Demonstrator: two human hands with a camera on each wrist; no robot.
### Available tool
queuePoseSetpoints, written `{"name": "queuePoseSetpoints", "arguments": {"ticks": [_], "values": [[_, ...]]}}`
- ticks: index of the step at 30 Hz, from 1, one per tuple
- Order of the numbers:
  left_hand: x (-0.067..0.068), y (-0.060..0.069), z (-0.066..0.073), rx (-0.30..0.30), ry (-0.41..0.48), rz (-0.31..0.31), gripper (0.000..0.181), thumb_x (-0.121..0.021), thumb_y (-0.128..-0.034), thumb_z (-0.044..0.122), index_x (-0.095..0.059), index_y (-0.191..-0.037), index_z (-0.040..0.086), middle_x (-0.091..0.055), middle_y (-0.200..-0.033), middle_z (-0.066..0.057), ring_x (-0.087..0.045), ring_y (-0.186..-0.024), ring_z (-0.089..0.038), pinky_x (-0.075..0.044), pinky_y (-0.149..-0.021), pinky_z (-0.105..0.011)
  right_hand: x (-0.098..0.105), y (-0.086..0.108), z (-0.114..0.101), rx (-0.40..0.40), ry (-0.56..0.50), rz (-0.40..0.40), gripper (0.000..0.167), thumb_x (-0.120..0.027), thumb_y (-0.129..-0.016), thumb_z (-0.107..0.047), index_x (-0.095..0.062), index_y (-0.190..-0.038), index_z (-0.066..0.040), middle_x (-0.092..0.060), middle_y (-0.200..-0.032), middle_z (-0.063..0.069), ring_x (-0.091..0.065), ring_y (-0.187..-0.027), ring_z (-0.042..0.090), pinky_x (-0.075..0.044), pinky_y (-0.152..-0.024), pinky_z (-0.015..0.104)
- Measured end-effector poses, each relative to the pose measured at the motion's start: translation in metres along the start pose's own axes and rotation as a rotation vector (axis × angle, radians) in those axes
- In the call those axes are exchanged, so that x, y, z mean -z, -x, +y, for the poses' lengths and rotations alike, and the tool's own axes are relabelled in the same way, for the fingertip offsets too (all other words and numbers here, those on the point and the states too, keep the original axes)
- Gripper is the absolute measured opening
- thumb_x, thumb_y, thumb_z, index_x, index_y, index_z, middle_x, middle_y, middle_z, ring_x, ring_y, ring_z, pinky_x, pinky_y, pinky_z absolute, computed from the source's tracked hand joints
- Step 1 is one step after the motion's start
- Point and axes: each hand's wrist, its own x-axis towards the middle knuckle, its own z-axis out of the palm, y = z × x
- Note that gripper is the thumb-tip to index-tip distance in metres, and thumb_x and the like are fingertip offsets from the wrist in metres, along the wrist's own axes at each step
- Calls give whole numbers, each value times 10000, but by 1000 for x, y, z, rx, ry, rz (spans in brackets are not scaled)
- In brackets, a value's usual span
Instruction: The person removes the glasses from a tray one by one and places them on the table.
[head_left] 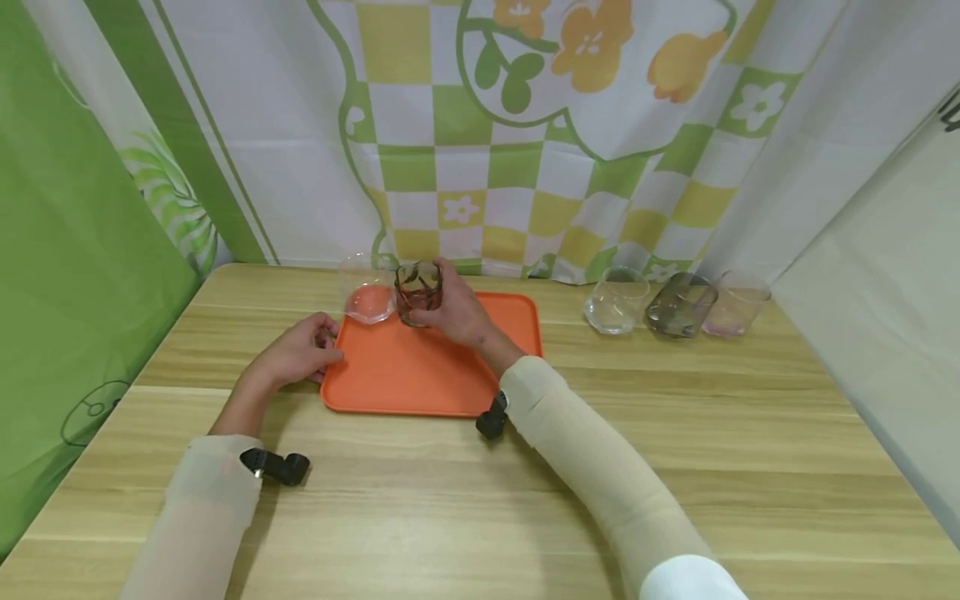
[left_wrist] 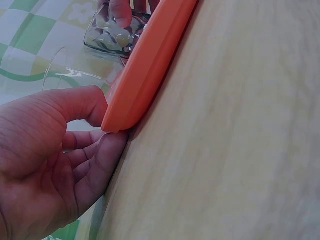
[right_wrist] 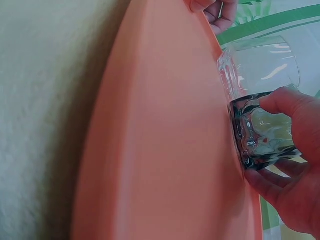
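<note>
An orange tray (head_left: 408, 375) lies on the wooden table. My right hand (head_left: 459, 312) grips a dark brownish glass (head_left: 418, 292) at the tray's back edge; in the right wrist view the thumb and fingers of the hand (right_wrist: 295, 150) lie on opposite sides of the glass (right_wrist: 262, 132). A clear glass (head_left: 369, 296) stands beside it at the tray's back left corner. My left hand (head_left: 296, 350) pinches the tray's left rim, thumb on one side and fingers under it, as the left wrist view shows with the hand (left_wrist: 55, 150) and the rim (left_wrist: 145, 75).
Toward the back right of the table stand a clear glass (head_left: 617, 302), a dark grey glass (head_left: 681, 307) and a pinkish glass (head_left: 737, 305), close together. A patterned curtain (head_left: 517, 167) hangs along the table's back edge, and green cloth (head_left: 82, 275) hangs at the left.
</note>
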Motion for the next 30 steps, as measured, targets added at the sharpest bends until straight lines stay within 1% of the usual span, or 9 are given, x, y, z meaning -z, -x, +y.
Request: {"name": "queuePoseSetpoints", "arguments": {"ticks": [4, 10, 16, 20, 23, 25, 27, 30], "values": [[0, 0, -1, 6, -8, 0, 407, -644, -903, 1, -421, -1231, -92, -465, -923, -129, -589, -659, -199, -573, -564, -317, -1, 0, 0, -17, 1, 2, 925, -783, -918, -117, -164, -1599, -25, -482, -1410, 178, -550, -1242, 288, -512, -974, 413], [0, -1, -2, 12, 0, -1, 412, -643, -904, 2, -416, -1236, -90, -467, -928, -130, -596, -661, -203, -578, -565, -325, -2, 0, 1, -18, -17, 9, 924, -784, -918, -108, -158, -1593, -19, -485, -1409, 192, -549, -1253, 304, -505, -988, 425], [0, 0, 0, 8, 3, 1, 411, -642, -902, -9, -412, -1232, -91, -463, -930, -139, -598, -665, -209, -580, -567, -326, -2, -1, 0, 1, -12, 26, 918, -787, -913, -98, -175, -1593, -21, -500, -1387, 176, -558, -1222, 284, -508, -971, 416], [0, 0, 0, 6, 4, 1, 399, -638, -900, -13, -413, -1221, -89, -459, -925, -139, -594, -658, -211, -579, -564, -325, -1, 0, 0, 0, -63, 35, 907, -793, -894, -56, -212, -1588, -25, -507, -1383, 200, -602, -1139, 276, -542, -902, 403], [-1, 0, 0, 7, 5, -1, 391, -630, -898, -15, -414, -1215, -89, -454, -925, -138, -589, -658, -211, -577, -563, -322, -2, 0, 0, -12, -114, 48, 889, -798, -876, -23, -245, -1572, -27, -502, -1373, 212, -633, -1062, 275, -568, -819, 390], [-1, -1, -1, 7, 4, 0, 388, -628, -896, -16, -415, -1213, -88, -453, -925, -137, -588, -660, -209, -576, -562, -321, -2, 1, 0, -13, -134, 59, 870, -802, -863, -8, -269, -1551, -27, -491, -1366, 202, -638, -1040, 271, -570, -786, 377], [-1, -1, -1, 6, 5, 0, 388, -626, -895, -18, -414, -1212, -89, -451, -924, -137, -587, -661, -209, -577, -564, -322, -2, 2, 0, -7, -143, 73, 845, -808, -848, 7, -296, -1519, -31, -488, -1343, 194, -646, -1021, 274, -573, -765, 370], [0, -1, -1, 2, 6, 4, 390, -628, -892, -23, -413, -1209, -93, -452, -922, -138, -588, -658, -211, -579, -562, -325, -2, 2, -1, 0, -156, 94, 823, -820, -821, 29, -323, -1472, -44, -484, -1311, 188, -645, -1029, 276, -573, -768, 362]]}}
